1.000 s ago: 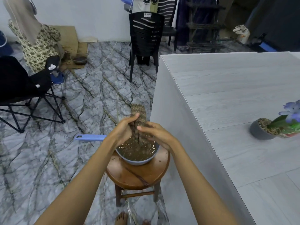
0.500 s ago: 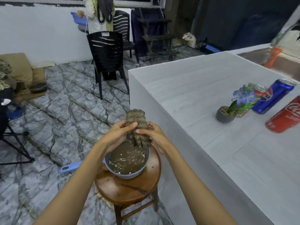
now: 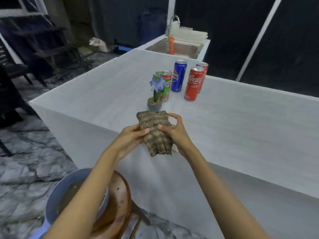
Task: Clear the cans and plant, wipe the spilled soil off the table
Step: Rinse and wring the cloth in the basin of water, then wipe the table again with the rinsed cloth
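a home kitchen corner: a steel sink [image 3: 174,47] with a tap [image 3: 173,19] and a dish rack [image 3: 191,32] behind the pale bench [image 3: 241,118], marble-patterned floor [image 3: 25,161], dark chairs [image 3: 10,69].

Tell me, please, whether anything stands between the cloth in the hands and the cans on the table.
Yes: the potted plant stands just beyond the cloth, directly before the leftmost can. The Pepsi can and the Coca-Cola can to its right have only bare table before them.

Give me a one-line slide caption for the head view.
A person's left hand and right hand hold a brown cloth at the table edge; potted plant and four cans stand upright beyond.
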{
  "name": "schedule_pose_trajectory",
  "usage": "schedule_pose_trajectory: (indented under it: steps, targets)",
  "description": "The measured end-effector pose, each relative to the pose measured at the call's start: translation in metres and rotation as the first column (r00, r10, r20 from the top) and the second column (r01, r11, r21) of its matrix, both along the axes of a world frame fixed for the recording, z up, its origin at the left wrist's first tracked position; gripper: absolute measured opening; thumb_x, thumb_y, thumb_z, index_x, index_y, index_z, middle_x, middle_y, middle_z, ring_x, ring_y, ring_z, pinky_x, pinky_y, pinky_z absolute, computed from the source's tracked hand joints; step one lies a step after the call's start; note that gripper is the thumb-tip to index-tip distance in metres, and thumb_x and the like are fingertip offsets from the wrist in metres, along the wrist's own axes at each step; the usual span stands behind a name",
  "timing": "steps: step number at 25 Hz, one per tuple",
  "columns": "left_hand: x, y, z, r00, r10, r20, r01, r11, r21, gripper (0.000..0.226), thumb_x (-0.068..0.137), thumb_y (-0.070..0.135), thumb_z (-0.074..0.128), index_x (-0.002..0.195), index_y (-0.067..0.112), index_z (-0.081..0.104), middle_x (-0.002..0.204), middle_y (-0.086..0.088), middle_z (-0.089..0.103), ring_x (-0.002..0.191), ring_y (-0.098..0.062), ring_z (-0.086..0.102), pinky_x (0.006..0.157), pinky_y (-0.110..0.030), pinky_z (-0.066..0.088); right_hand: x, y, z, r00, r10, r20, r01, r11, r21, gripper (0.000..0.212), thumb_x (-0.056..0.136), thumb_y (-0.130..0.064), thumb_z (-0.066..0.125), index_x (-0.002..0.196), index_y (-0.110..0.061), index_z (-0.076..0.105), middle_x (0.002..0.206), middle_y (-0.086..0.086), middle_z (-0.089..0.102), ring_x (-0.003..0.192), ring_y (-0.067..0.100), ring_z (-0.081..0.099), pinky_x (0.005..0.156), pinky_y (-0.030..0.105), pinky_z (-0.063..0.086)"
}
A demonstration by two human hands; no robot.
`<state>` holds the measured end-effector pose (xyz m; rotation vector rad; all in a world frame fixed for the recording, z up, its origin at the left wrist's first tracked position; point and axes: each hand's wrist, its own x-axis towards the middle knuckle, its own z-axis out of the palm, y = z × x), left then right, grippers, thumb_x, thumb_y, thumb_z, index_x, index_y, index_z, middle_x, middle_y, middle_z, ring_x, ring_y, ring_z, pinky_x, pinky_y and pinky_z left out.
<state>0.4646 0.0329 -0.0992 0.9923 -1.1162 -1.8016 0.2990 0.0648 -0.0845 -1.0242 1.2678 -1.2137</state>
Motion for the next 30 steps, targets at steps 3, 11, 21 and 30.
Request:
schedule_pose_trajectory:
  steps: [3, 11, 21, 30]
  targets:
    - [-0.081, -0.009, 0.006, 0.988, -0.135, 0.071, 0.137, 0.990, -0.020, 0.020, 0.082, 0.001, 0.062, 0.102, 0.004, 0.065, 0.089, -0.003, 0.075, 0.081, -0.014, 0.072, 0.066, -0.019, 0.057, -0.066, 0.021, 0.006, 0.927, -0.252, -0.279, 0.231, 0.967, -0.105, 0.049, 0.086, -0.018, 0.061, 0.127, -0.033, 0.039, 0.108, 0.005, 0.060, 0.097, 0.022, 0.060, 0.081, 0.025, 0.050]
    - [-0.233, -0.001, -0.004, 0.619, 0.136, 0.774, 0.421, 0.774, -0.473, 0.034, 0.075, 0.036, 0.073, 0.097, 0.012, 0.065, 0.098, -0.007, 0.058, 0.102, -0.025, 0.054, 0.087, -0.033, 0.045, -0.176, 0.052, -0.028, 0.229, -0.272, -0.935, 0.458, 0.877, -0.143, 0.046, 0.097, -0.035, 0.036, 0.139, -0.016, 0.038, 0.150, 0.012, 0.022, 0.139, 0.028, 0.021, 0.112, 0.040, 0.022]
    - [-0.204, -0.048, -0.033, 0.401, 0.331, 0.854, 0.545, 0.664, -0.513, 0.048, 0.100, 0.025, 0.023, 0.146, 0.010, 0.025, 0.155, -0.004, 0.022, 0.145, -0.014, 0.013, 0.117, -0.027, 0.001, -0.184, -0.055, -0.044, 0.271, 0.098, -0.958, 0.109, 0.985, 0.132, 0.060, 0.092, -0.061, 0.023, 0.146, -0.043, 0.004, 0.158, 0.003, -0.012, 0.145, 0.030, -0.013, 0.116, 0.051, -0.009]
    - [-0.208, -0.041, -0.053, 0.278, 0.415, 0.866, 0.656, 0.577, -0.487, 0.055, 0.099, 0.037, 0.014, 0.148, 0.014, 0.002, 0.158, 0.003, -0.001, 0.145, -0.009, -0.006, 0.116, -0.027, -0.008, -0.290, 0.051, -0.056, 0.197, -0.047, -0.979, 0.349, 0.937, 0.025, 0.063, 0.085, -0.067, 0.027, 0.143, -0.046, 0.015, 0.159, -0.004, 0.000, 0.146, 0.023, -0.005, 0.117, 0.050, -0.002]
